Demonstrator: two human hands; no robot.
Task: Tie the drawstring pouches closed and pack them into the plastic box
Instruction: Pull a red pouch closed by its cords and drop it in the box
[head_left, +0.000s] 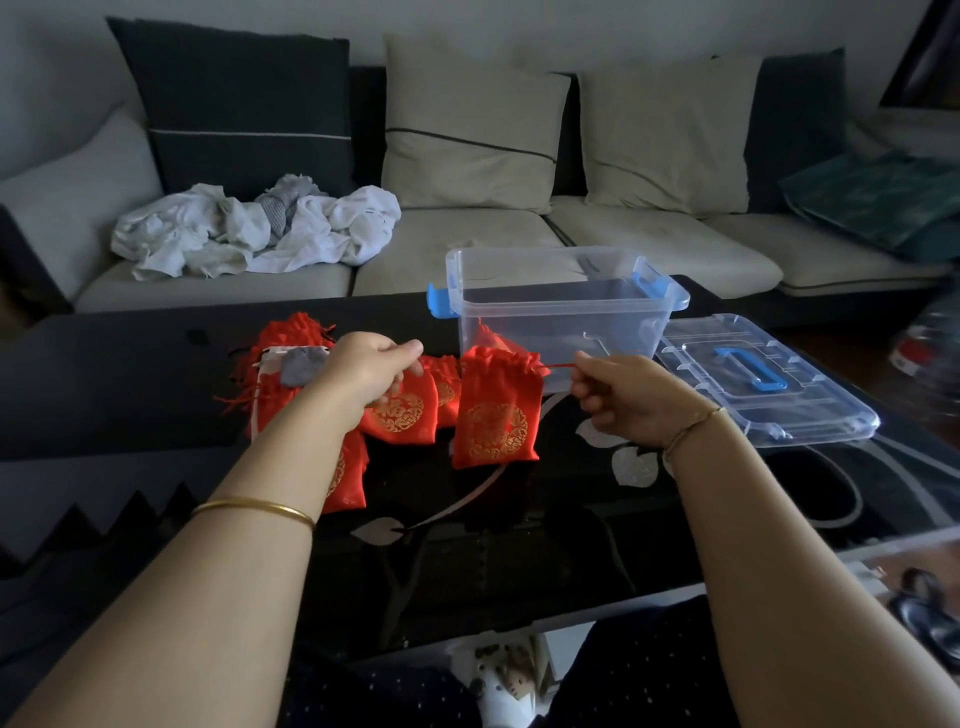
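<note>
A: Where is the pouch (496, 415) at this point?

B: It hangs between the person's two hands, just above the dark worktop (130, 374) and in front of the open plastic box (561, 306). Its mouth is already gathered into a ruffle.

A: And the hands?

B: The right hand (623, 400) pinches the red drawstring (558, 366), which runs taut from the pouch's neck. The left hand (374, 369) is pinched the same way on the other side, though its cord is hard to make out.

A: So the cinch is under way. What makes it go well?

B: Probably an even, level pull outward on both sides, so the neck closes square and the pouch doesn't swing. Once the ruffle is tight, the person would need to bring the two ends together for the knot without letting the tension slip. Satin cord likely loosens easily.

A: And afterwards?

B: The box is close behind, and its lid (763, 384) lies off to the right. The other pouches (400, 410) lie heaped under the left hand, apparently waiting their turn.
</note>
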